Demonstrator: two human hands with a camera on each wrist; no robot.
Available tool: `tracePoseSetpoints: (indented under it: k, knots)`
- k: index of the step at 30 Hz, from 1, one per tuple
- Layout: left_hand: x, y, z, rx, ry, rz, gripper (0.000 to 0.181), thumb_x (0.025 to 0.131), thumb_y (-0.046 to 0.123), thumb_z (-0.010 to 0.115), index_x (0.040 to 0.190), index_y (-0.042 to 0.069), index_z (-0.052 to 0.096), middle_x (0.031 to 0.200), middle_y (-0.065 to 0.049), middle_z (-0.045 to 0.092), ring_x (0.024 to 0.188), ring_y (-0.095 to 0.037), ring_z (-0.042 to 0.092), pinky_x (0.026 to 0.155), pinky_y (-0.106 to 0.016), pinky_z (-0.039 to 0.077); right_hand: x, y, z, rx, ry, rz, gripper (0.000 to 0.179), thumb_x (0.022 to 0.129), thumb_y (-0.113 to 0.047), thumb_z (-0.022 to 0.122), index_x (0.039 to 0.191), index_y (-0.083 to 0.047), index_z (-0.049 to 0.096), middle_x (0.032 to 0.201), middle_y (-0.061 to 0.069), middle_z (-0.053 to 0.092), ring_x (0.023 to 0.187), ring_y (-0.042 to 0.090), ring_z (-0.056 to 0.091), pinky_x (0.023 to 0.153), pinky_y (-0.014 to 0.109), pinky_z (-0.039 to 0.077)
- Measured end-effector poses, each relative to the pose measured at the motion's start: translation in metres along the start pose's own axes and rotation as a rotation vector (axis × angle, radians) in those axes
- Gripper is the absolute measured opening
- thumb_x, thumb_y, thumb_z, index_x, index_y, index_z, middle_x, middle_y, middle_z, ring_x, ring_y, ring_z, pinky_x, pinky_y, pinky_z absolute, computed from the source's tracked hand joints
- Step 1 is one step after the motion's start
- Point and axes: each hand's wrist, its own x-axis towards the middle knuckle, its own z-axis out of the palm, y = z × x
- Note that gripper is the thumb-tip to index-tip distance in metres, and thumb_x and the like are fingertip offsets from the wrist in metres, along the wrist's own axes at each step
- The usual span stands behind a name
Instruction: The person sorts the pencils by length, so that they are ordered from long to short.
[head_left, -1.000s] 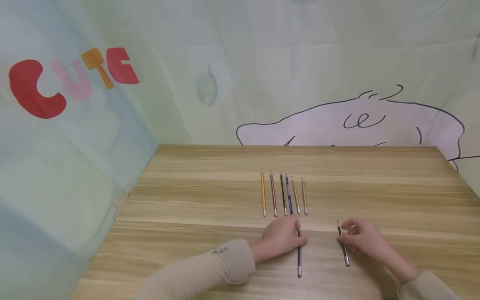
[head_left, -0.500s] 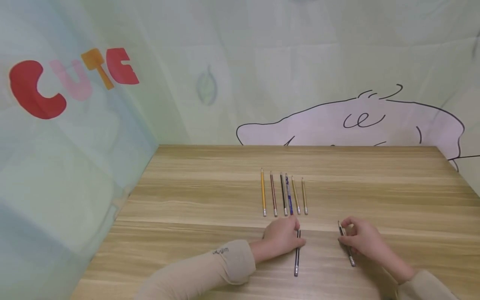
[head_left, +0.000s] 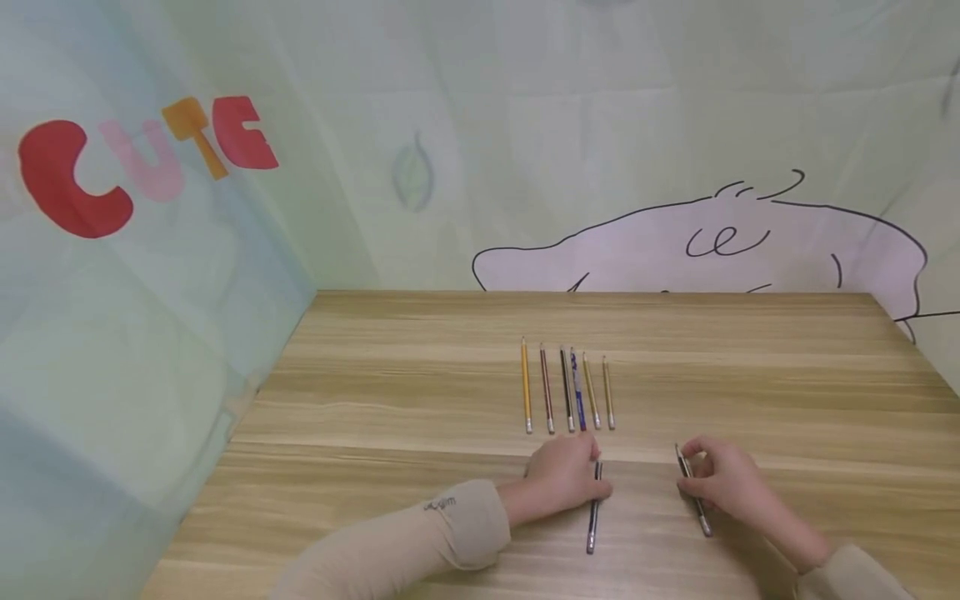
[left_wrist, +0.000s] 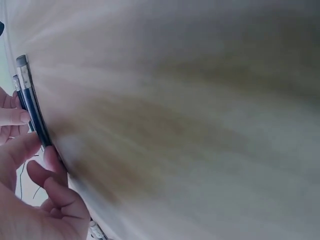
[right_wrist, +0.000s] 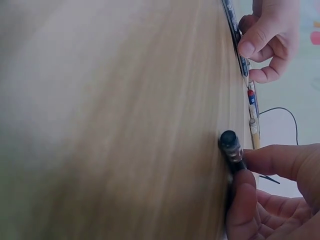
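A dark pencil (head_left: 593, 527) with a metal ferrule and eraser is pinched by my left hand (head_left: 561, 471) near the pencil's far end, its eraser toward me. To the right, my right hand (head_left: 726, 477) pinches a second dark pencil (head_left: 703, 518), which slants with its tip far and its eraser near. In the left wrist view, thumb and finger press on the dark barrel (left_wrist: 34, 107) just above the tabletop. From the right wrist, the eraser end of the pencil (right_wrist: 231, 142) points at the camera, and the fingers cover part of its barrel.
Beyond the left hand, a row of pencils lies on the wooden table (head_left: 420, 375): yellow (head_left: 527, 387), dark red (head_left: 547, 387), black (head_left: 567, 390), blue patterned (head_left: 577, 390) and two gold ones, including the rightmost gold pencil (head_left: 608, 396). A printed cloth (head_left: 360, 167) hangs behind.
The near end of the left hand's pencil has swung slightly left. The near end of the right hand's pencil has swung slightly right. Both hands stay almost in place; the row is unchanged.
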Motion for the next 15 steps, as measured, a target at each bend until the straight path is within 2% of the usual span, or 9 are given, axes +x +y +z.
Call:
tracePoseSetpoints:
  k: [9, 15]
  knots:
    - [-0.0013, -0.0007, 0.0008, -0.005, -0.017, -0.017, 0.027, 0.068, 0.029, 0.072, 0.084, 0.017, 0.055, 0.059, 0.010, 0.047, 0.049, -0.005, 0.043, 0.044, -0.016, 0.035, -0.0056, -0.0007, -0.0002, -0.035, -0.012, 0.006, 0.041, 0.072, -0.007, 0.066, 0.108, 0.005, 0.049, 0.056, 0.001, 0.051, 0.045, 0.010, 0.045, 0.040, 0.020, 0.035]
    - [-0.0008, 0.0000, 0.0002, -0.005, -0.035, -0.020, 0.027, 0.068, 0.026, 0.072, 0.086, 0.016, 0.056, 0.062, 0.010, 0.049, 0.049, -0.004, 0.045, 0.045, -0.015, 0.037, -0.0054, -0.0012, 0.0012, -0.036, -0.002, -0.001, 0.041, 0.070, -0.004, 0.065, 0.107, 0.005, 0.049, 0.057, 0.002, 0.052, 0.045, 0.011, 0.046, 0.039, 0.020, 0.037]
